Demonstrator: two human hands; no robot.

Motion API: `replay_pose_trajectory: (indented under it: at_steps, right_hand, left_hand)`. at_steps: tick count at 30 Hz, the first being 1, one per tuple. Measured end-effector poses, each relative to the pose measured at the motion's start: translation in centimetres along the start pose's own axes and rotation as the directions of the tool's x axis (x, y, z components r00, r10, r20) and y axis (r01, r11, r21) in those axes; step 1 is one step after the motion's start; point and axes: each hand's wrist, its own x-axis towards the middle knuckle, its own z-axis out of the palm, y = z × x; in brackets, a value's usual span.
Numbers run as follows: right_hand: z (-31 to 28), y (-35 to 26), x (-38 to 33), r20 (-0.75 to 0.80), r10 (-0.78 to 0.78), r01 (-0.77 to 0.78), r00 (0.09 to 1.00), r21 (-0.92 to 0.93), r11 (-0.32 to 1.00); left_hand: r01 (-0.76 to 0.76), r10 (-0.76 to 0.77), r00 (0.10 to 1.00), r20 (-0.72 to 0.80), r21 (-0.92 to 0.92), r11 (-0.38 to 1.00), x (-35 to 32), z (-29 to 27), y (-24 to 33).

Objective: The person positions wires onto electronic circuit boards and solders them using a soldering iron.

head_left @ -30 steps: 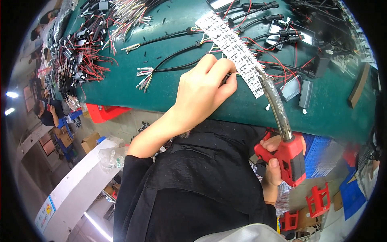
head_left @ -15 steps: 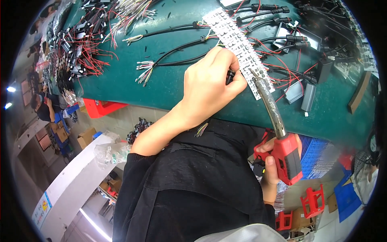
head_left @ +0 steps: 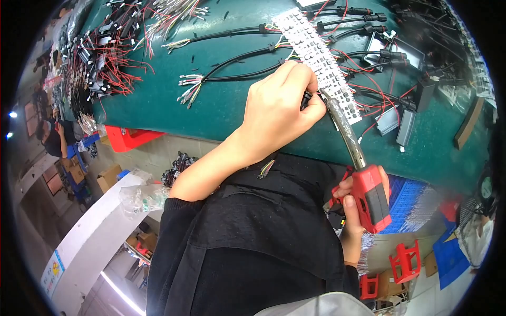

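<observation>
My right hand (head_left: 352,215) grips a red and black soldering gun (head_left: 373,196) by its handle. Its long metal barrel slants up and left, bringing the tip against or just over the near part of a white circuit board panel (head_left: 311,46) covered with small components. Beside that tip, at the panel's left edge, my left hand (head_left: 278,109) pinches a black cable (head_left: 305,100), mostly hidden by thumb and fingers. Further up the same edge, black cables (head_left: 232,56) with bare coloured wire ends lie joined to the panel. Red wires and black connector cables (head_left: 392,55) spread from its right side.
The green tabletop (head_left: 174,113) holds a heap of red-wired parts (head_left: 108,58) at the left and a wire bundle (head_left: 176,13) at the back. Grey metal housings (head_left: 405,128) and a brown strip (head_left: 469,124) lie at the right. A red stool (head_left: 129,139) stands below the table's edge.
The soldering gun has shifted up and left, its tip now closer to my left fingertips. My left hand keeps its pinch, and the panel sits slightly further right in view.
</observation>
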Motion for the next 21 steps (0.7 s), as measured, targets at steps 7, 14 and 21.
replay_pose_trajectory:
  at_steps: [7, 14, 21]
  right_hand:
    - [-1.0, 0.2, 0.5, 0.082, -0.097, 0.108, 0.992, -0.143, 0.984]
    - [0.0, -0.2, -0.3, -0.015, 0.030, -0.030, 0.999, -0.018, 0.999]
    - [-0.2, -2.3, -0.4, -0.080, 0.047, -0.055, 0.996, -0.096, 0.994]
  left_hand:
    - [-0.020, 0.020, 1.000, -0.017, -0.004, 1.000, -0.1, 0.1, 0.0]
    - [-0.019, 0.019, 1.000, -0.020, -0.014, 1.000, -0.2, 0.0, -0.2]
    - [-0.043, 0.043, 0.999, 0.011, -0.015, 0.999, 0.5, -0.7, 0.4]
